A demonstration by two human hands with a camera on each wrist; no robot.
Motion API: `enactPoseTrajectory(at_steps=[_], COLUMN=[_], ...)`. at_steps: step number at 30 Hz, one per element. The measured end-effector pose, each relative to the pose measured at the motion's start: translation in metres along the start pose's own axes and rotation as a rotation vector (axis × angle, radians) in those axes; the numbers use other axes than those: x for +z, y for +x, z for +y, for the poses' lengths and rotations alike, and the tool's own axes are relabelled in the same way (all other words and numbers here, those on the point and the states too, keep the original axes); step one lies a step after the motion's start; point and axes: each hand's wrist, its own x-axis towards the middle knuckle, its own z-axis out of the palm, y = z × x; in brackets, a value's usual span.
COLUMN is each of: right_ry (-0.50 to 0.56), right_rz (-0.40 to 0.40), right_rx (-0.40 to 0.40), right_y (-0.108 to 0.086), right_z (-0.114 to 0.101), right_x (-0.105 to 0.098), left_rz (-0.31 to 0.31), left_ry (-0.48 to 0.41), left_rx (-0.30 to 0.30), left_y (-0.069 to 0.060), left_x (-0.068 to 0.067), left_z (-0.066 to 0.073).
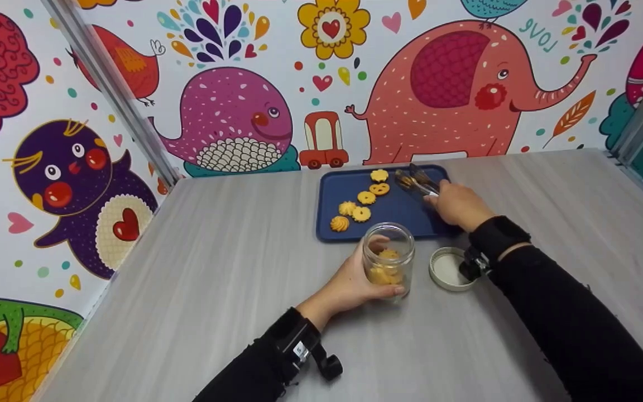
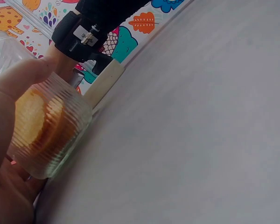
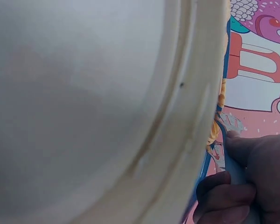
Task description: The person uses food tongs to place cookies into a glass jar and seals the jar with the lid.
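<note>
My left hand (image 1: 355, 279) grips a clear glass jar (image 1: 405, 268), its mouth uncovered and several cookies (image 1: 385, 274) inside. Through the ribbed glass, the left wrist view shows cookies (image 2: 30, 119) close up. Over the right part of the blue tray (image 1: 411, 215), my right hand (image 1: 461, 205) holds metal tongs (image 1: 419, 180). Something yellowish shows at the tongs' ends; I cannot tell whether they pinch a cookie. Several more cookies (image 1: 366, 197) lie in a loose line on the tray's left half. The right hand (image 3: 252, 182) also appears in its wrist view, fingers curled round the tongs' handle.
A pale round lid (image 1: 452, 271) lies inner side up on the grey table (image 1: 232, 279), right of the jar and beneath my right wrist. It fills much of the right wrist view. Behind the tray stands a wall (image 1: 332, 84) printed with cartoon animals; another borders the left.
</note>
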Motion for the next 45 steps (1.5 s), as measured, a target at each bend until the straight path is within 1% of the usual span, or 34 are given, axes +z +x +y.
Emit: enactPoseTrajectory(at_steps=[6, 13, 21, 26, 31, 37, 45], right_ry=[0.005, -0.006, 0.015, 0.018, 0.033, 0.03, 0.009], right_rz=[0.028, 0.01, 0.077, 0.098, 0.11, 0.095, 0.09], right_rx=[-0.03, -0.035, -0.092, -0.12, -0.139, -0.146, -0.153], right_y=[-0.003, -0.007, -0.017, -0.028, -0.041, -0.058, -0.077], right_z=[0.003, 0.003, 0.008, 0.007, 0.006, 0.006, 0.007], right_x=[-0.004, -0.017, -0.031, -0.037, -0.038, -0.039, -0.044], left_rz=[-0.002, -0.002, -0.005, -0.008, -0.006, -0.008, -0.009], left_ry=[-0.008, -0.015, -0.027, -0.036, -0.031, -0.018, -0.012], left_rx=[-0.001, -0.018, -0.003, -0.01, -0.019, -0.021, -0.004], left_y=[0.0, -0.001, 0.0, 0.0, 0.0, -0.001, 0.001], left_x=[0.0, -0.001, 0.0, -0.001, -0.001, 0.0, 0.0], left_z=[0.0, 0.0, -0.001, -0.002, -0.001, -0.001, -0.001])
